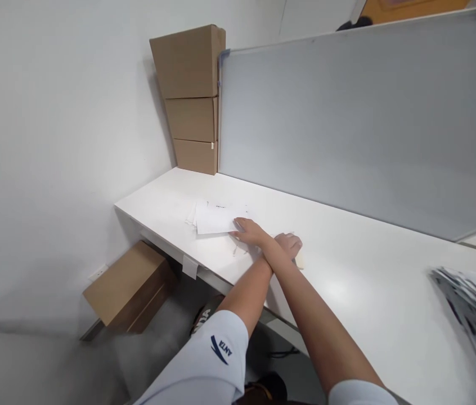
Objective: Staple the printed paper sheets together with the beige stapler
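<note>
Forearms cross over the white tabletop (373, 247), the right forearm lying above the left wrist. Right hand (248, 232) is on the left side of the view, at the right end of a white paper sheet (215, 220). Its thumb and fingers meet the sheet's near-right part; cannot tell whether they pinch it or only press on it. The sheet lies on the left half of the tabletop, with small dark marks by its far edge; thinner paper edges (191, 218) show just beyond its left side. More faint, dark marks lie beside the right hand, on the near side; too small to identify

Left hand (289, 245) is low over the tabletop, just right of the crossing, palm down with bent fingers. A small beige object (300, 260) shows partly beside it, mostly hidden; cannot tell whether the fingers are closed on it or merely near it

Surroundings: 3 cardboard boxes (191, 70) are stacked at the far left end of the tabletop, next to a grey panel (360, 124) along the rear edge. Another cardboard box (126, 281) sits lower, left of the tabletop. A blurred grey pile (470, 315) lies at the right, well apart from both hands. The left sleeve (208, 354) is pale and marked "ANTA"
</note>
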`<state>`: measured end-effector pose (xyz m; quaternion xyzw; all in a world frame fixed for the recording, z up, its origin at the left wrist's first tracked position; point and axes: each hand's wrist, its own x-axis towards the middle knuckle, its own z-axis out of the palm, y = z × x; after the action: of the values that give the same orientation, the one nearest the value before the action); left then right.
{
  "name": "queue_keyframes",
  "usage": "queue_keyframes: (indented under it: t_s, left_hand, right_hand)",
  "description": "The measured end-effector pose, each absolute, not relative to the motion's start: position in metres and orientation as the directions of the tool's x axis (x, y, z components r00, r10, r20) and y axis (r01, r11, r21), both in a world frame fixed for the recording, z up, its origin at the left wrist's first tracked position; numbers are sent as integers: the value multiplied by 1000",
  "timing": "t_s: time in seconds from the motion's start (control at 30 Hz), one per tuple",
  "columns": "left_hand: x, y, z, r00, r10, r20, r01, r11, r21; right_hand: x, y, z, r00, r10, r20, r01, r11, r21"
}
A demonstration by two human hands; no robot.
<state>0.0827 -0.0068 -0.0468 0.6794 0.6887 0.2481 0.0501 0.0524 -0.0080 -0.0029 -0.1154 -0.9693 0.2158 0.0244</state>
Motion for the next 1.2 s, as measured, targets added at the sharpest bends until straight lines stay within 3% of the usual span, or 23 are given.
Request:
queue_keyframes:
  t_s: [0.23,0.47,1.2]
  left_hand:
    - [83,-2,-53,-31,937,348,948,-82,306]
    - [79,-12,-48,119,949,292,967,-178,182]
    - [83,-17,-40,103,950,295,973,-158,169]
  right_hand:
    - [52,-3,-1,-963,264,48,192,804,-562]
    - [53,0,0,-956,285,66,185,763,-619]
    - [54,2,-3,-953,297,54,176,690,-702]
